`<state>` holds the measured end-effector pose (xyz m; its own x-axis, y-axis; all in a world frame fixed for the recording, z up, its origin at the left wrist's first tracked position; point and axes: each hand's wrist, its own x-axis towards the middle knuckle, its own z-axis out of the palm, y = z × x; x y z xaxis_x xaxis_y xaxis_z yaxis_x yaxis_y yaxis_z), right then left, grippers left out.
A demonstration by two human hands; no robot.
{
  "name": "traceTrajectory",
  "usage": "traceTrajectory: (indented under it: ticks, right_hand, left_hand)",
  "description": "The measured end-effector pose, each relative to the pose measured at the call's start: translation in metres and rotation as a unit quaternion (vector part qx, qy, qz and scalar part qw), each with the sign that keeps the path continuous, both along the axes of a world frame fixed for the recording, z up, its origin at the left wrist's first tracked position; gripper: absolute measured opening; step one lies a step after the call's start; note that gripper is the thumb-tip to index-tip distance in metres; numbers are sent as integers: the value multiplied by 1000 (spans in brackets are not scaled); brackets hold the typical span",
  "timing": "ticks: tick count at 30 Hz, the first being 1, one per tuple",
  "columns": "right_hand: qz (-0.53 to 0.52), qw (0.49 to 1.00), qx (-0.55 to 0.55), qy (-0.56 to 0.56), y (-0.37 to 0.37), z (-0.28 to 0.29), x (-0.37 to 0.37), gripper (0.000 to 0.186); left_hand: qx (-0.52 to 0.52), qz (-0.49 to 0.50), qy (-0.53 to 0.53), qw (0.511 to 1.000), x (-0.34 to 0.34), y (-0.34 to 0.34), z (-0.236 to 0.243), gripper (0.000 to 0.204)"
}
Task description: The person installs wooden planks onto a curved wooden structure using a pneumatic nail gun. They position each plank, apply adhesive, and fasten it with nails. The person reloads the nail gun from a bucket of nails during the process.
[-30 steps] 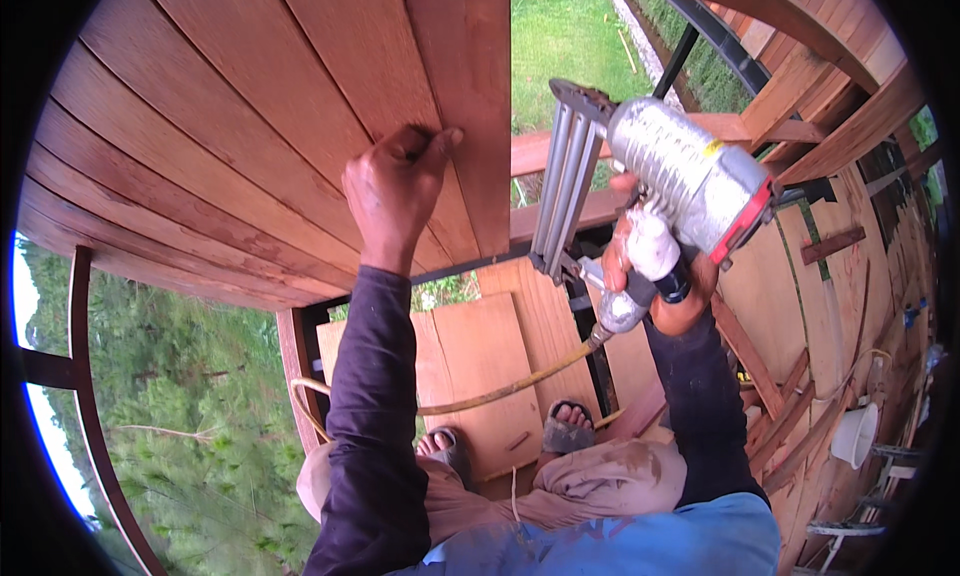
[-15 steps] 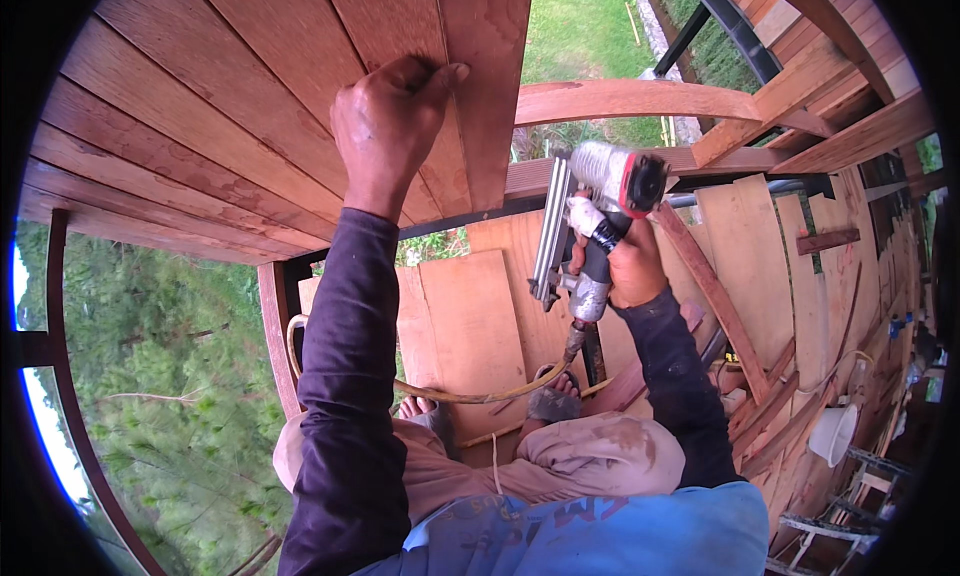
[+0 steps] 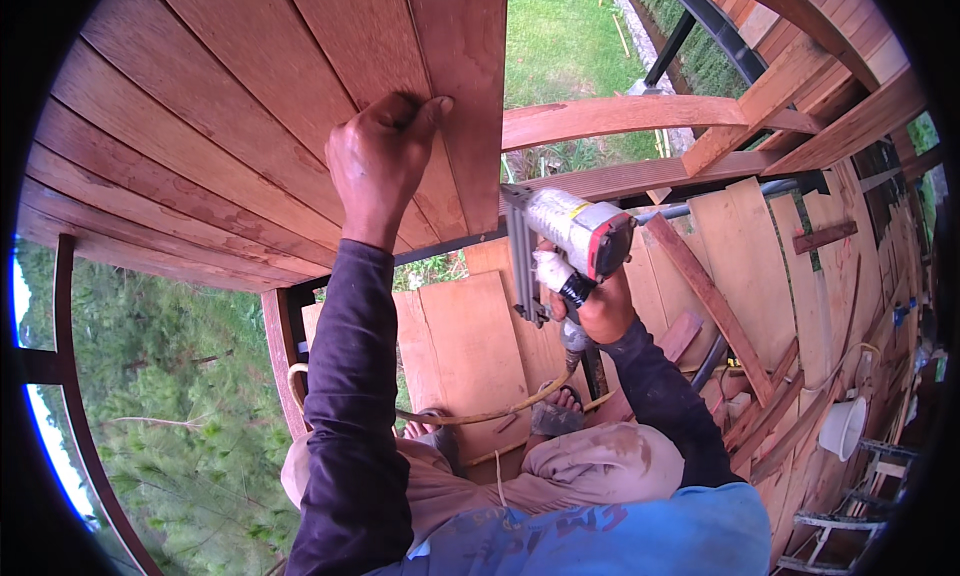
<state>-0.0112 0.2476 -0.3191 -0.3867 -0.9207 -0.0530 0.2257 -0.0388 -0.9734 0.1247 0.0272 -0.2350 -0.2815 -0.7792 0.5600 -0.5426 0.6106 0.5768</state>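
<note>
My left hand (image 3: pixel 375 171) is closed against the slatted wooden panel (image 3: pixel 180 116), its thumb on the right-most plank (image 3: pixel 465 66); anything inside the curled fingers is hidden. My right hand (image 3: pixel 605 301) grips a silver pneumatic nail gun (image 3: pixel 565 226) with a red-rimmed end cap and white-and-black wrapping on the handle. The tool's upper end is at the lower part of that plank's right edge; whether they touch I cannot tell. A yellowish air hose (image 3: pixel 480 416) hangs from the grip.
Curved timber framing (image 3: pixel 620 116) spans the opening over grass. Below lie plywood sheets (image 3: pixel 455 336), where my sandalled feet stand, with loose wood strips (image 3: pixel 710 306) and a white bucket (image 3: pixel 842 431) at right. Trees show beyond the rail (image 3: pixel 67 376) at left.
Since a second ago the nail gun has moved down and left and turned, ending nearer the plank's lower edge. My left hand has shifted up slightly along the planks, still closed.
</note>
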Motion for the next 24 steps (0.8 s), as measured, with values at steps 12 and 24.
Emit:
traceTrajectory:
  ticks: [12, 24]
  right_hand:
    - [26, 992, -30, 121, -39, -5, 3, 31]
    - [23, 991, -20, 131, -39, -23, 1, 41]
  left_hand:
    - [-12, -2, -5, 1000, 2, -3, -1, 29]
    - [-19, -5, 8, 1000, 2, -6, -8, 30]
